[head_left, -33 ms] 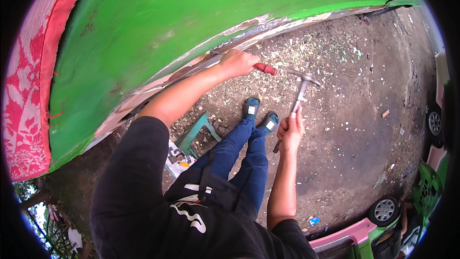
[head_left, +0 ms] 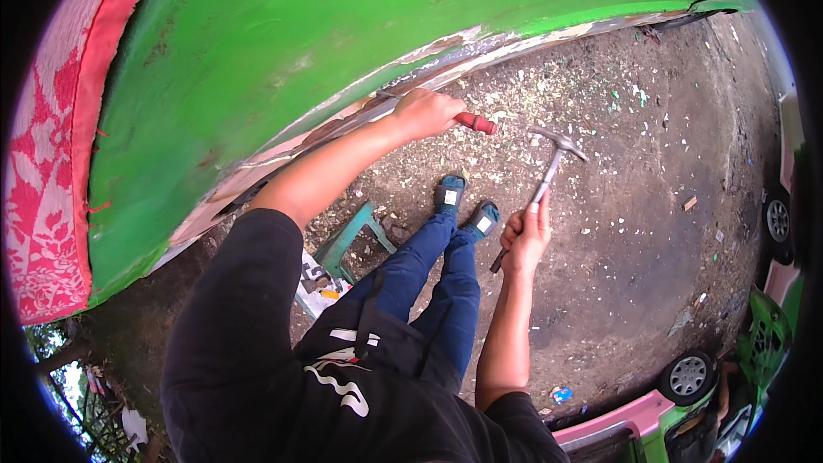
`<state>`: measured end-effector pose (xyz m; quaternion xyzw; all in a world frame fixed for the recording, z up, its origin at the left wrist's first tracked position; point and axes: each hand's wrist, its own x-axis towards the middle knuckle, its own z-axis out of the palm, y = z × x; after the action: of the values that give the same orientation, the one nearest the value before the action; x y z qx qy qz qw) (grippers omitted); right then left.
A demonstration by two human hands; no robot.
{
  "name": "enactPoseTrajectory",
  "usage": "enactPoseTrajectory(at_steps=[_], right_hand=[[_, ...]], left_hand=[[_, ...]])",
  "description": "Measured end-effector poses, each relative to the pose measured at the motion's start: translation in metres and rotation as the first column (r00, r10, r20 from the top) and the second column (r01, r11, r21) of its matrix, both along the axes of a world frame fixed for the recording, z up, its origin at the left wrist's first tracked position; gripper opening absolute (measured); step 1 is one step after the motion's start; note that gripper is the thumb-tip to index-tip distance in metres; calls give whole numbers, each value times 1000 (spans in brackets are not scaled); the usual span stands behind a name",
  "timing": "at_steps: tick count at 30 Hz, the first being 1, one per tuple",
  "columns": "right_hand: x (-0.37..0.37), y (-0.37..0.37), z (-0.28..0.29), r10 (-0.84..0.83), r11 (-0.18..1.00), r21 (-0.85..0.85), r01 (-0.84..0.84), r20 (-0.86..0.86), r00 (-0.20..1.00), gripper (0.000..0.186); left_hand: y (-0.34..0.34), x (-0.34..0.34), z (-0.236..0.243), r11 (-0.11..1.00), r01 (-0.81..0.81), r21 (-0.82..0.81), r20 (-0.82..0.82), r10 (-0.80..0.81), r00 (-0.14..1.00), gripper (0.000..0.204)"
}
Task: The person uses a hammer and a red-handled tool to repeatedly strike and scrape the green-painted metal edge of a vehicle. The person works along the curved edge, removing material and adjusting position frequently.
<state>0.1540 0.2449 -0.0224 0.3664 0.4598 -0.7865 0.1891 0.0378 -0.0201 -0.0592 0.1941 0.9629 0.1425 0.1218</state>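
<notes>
In the head view my left hand (head_left: 422,111) is closed on a tool with a red handle (head_left: 477,123), its metal end (head_left: 387,96) against the flaking lower edge (head_left: 360,103) of a curved green panel (head_left: 283,26). My right hand (head_left: 525,238) grips a metal hammer (head_left: 546,175) by its handle. The hammer's head is a short way right of the red handle's end, not touching it.
A pink patterned cloth (head_left: 43,163) lies along the left. Below, a green plastic stool (head_left: 339,240) stands beside my sandalled feet (head_left: 450,197) on ground (head_left: 634,231) scattered with chips. Green-and-pink car parts and wheels (head_left: 686,377) are at the right.
My right hand and the hammer have moved slightly right, away from the red-handled tool. My left hand and the tool look unmoved.
</notes>
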Motion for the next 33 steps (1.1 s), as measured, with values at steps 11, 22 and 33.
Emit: enactPoseTrajectory(at_steps=[11,22,33], right_hand=[[-17,-19,-20,181,977,108,-184,35,983,46],[-10,-30,-27,230,973,6,-230,-24,973,45],[-19,-16,-12,-201,979,28,202,-31,979,47]], left_hand=[[-3,-12,-9,998,-42,-39,10,42,999,11],[0,-1,-10,999,-6,-54,170,15,985,8],[0,-17,-2,992,-122,41,65,120,991,9]])
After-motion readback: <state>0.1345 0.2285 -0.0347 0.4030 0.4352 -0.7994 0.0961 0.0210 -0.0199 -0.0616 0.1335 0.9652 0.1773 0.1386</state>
